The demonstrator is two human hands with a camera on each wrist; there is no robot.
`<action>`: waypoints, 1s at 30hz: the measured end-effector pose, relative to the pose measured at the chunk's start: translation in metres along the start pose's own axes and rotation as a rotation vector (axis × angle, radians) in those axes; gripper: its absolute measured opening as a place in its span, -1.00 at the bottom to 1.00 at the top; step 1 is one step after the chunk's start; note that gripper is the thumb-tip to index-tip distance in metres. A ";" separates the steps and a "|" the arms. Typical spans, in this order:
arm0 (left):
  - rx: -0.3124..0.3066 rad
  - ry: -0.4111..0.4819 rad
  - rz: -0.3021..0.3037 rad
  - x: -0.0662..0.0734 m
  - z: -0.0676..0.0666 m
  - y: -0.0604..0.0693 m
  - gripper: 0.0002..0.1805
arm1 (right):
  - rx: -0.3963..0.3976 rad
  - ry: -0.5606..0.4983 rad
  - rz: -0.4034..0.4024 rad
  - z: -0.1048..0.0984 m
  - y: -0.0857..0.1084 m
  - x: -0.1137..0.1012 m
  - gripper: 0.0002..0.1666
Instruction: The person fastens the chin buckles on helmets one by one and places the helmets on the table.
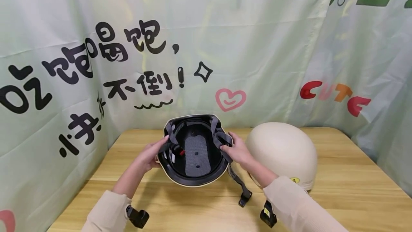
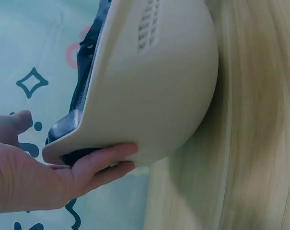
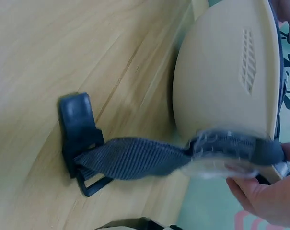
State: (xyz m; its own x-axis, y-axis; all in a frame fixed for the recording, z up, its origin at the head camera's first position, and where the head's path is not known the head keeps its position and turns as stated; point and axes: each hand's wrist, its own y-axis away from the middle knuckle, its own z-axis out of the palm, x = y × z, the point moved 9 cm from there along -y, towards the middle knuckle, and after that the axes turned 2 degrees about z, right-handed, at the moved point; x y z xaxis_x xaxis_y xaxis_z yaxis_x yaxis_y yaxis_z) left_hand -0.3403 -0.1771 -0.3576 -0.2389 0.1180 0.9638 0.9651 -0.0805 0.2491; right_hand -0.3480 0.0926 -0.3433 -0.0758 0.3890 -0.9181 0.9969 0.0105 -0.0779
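A beige helmet (image 1: 190,181) is upturned towards the head camera, showing its black lining, grey mesh pad and grey straps. At its left rim is my left hand (image 1: 150,155); in the left wrist view, fingers (image 2: 106,160) lie along the outer shell and the thumb is on the inner side. My right hand (image 1: 239,150) grips the right rim together with a strap. From there a dark webbing strap (image 3: 135,158) hangs down, ending in a black buckle (image 1: 245,198). In the left wrist view, vent slots mark the shell (image 2: 159,86).
A second beige helmet (image 1: 283,153) sits dome up on the wooden table (image 1: 209,214), right of the held one and partly behind my right forearm. A printed curtain (image 1: 257,46) hangs behind the table. Small black devices (image 1: 137,217) are on both wrists.
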 end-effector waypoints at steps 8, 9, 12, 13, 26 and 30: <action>0.107 -0.356 0.142 0.013 -0.006 -0.002 -0.28 | 0.101 0.093 0.017 -0.007 0.000 -0.002 -0.52; 0.148 -0.404 0.185 0.018 -0.008 -0.001 -0.27 | 0.102 0.099 0.015 -0.007 0.000 -0.003 -0.53; 0.280 -0.532 0.365 0.036 -0.013 0.004 -0.25 | 0.106 0.123 0.011 -0.008 -0.001 -0.004 -0.59; 0.326 -0.578 0.431 0.042 -0.014 0.008 -0.25 | 0.108 0.131 0.015 -0.007 -0.001 -0.005 -0.63; 0.263 -0.925 0.915 0.064 0.023 0.022 -0.28 | 0.128 0.180 0.043 -0.012 -0.005 -0.008 -0.79; 0.164 -0.948 0.957 0.063 0.032 0.020 -0.26 | 0.136 0.230 0.013 -0.015 -0.005 -0.016 -0.87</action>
State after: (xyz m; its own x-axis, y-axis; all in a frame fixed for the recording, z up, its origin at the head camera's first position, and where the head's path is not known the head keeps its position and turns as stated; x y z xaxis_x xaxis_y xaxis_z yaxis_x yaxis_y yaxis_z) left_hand -0.3323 -0.1393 -0.2951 0.6276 0.7186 0.2997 0.7278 -0.4047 -0.5537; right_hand -0.3511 0.1002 -0.3227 -0.0411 0.5873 -0.8084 0.9846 -0.1138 -0.1326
